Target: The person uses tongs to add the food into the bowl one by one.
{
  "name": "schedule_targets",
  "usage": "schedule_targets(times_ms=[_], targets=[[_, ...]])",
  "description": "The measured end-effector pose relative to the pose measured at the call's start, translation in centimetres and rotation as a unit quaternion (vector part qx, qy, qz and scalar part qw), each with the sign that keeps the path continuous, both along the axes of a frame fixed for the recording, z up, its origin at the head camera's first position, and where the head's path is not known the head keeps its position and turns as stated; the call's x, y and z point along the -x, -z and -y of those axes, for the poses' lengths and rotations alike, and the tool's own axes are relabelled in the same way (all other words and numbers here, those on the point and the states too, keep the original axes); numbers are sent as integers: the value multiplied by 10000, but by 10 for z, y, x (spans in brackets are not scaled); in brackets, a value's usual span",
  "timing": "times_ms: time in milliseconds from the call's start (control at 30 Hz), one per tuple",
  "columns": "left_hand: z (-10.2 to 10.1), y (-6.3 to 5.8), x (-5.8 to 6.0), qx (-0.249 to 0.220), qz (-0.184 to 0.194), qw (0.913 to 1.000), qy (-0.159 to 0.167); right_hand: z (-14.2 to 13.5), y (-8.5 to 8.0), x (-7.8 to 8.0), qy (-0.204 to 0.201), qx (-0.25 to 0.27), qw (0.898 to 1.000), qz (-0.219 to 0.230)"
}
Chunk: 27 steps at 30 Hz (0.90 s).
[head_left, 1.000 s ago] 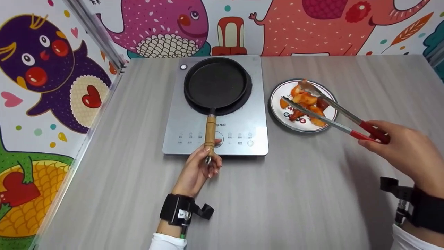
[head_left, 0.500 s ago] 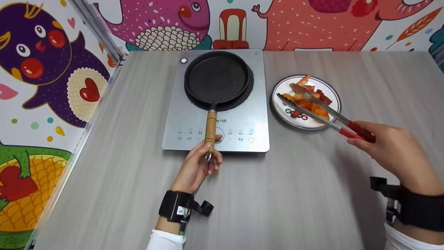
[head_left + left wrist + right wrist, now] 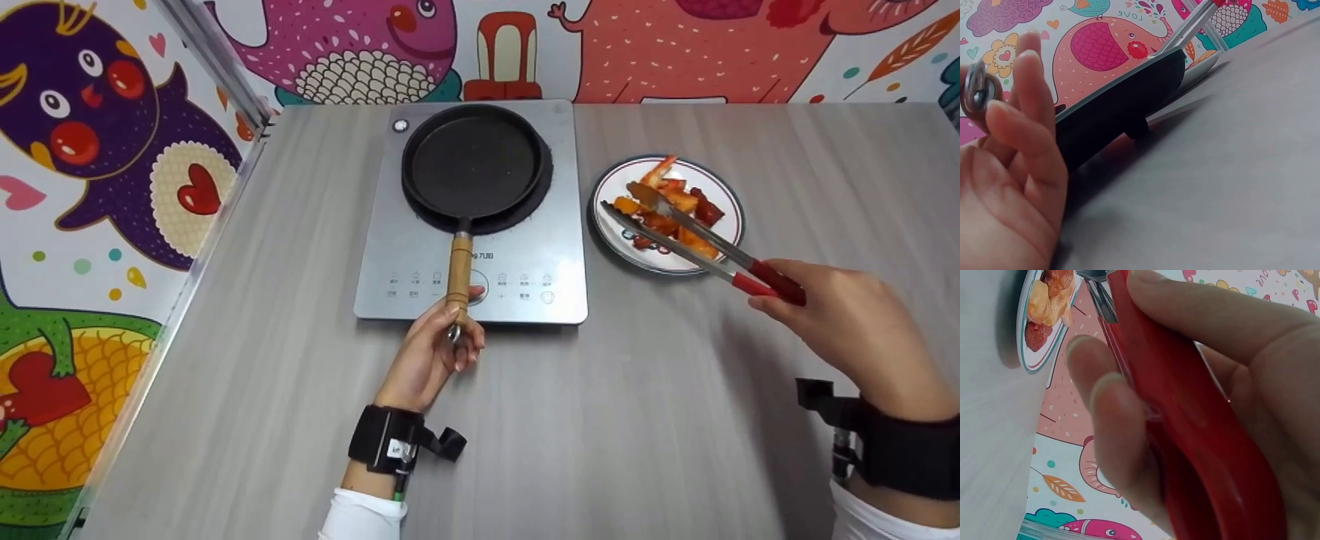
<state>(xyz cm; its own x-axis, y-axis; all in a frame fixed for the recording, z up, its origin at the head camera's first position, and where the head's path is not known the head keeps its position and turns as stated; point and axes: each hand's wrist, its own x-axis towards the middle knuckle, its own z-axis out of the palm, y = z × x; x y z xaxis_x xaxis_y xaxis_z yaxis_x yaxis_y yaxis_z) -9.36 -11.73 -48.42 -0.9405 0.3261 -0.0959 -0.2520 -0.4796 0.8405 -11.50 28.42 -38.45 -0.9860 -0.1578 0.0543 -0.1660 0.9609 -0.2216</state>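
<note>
My left hand (image 3: 435, 341) grips the wooden handle (image 3: 460, 274) of a black frying pan (image 3: 477, 161), which rests on a silver induction cooktop (image 3: 379, 270). Nothing shows inside the pan. In my right hand (image 3: 851, 319) is a pair of metal tongs (image 3: 720, 240) with red grips; the right wrist view shows fingers and thumb around the red handle (image 3: 1185, 399). The tong tips are spread apart over a white plate (image 3: 611, 187) of orange and reddish food pieces (image 3: 679, 199). An orange piece (image 3: 626, 205) lies between the tips; whether they pinch it, I cannot tell.
The plate stands just right of the cooktop on a grey wood-grain table (image 3: 600, 420). Walls with cartoon animals (image 3: 697, 52) close off the back and left side, meeting at a metal corner strip (image 3: 217, 60). Black camera straps (image 3: 386, 439) circle both wrists.
The tongs have shifted left and lower over the plate, and the food pieces lie differently, one now sticking up at the back. My left hand keeps its grip; the head view has tilted slightly.
</note>
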Motion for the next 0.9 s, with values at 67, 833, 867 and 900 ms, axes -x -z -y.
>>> schedule_targets(times_ms=[67,833,867,900], targets=[[0,1,-1,-3,-2,10000,42,1,1,-1,-8,-24,10000,-62],[2,1,-2,-37,-49,10000,30,33,-5,-8,-52,-58,9989,-462],[2,0,-1,-30,-55,10000,39,34,-6,-9,-47,-45,9988,-484],[1,0,0,-27,-65,10000,49,35,-6,-10,-35,-41,9988,-488]])
